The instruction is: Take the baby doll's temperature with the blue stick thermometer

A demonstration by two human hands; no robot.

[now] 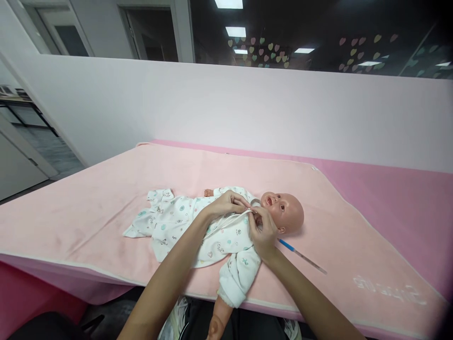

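A baby doll (288,212) lies on its back across the pink blanket, its head toward the right. It wears a white printed romper (177,215) whose legs stretch out to the left. At the chest, just below the doll's chin, my left hand (230,204) pinches the romper's front edge. Close against it, my right hand (262,231) grips the same edge near the neckline with curled fingers. Whatever fastener may be between the fingertips is too small to make out. One doll arm (218,318) hangs over the table's near edge.
A pen-like stick with a blue end (302,256) lies right of the doll's head. The pink blanket (354,236) covers a pink table surface (399,203). A white wall (230,104) with dark glass above rises behind. My lap is beneath the near edge.
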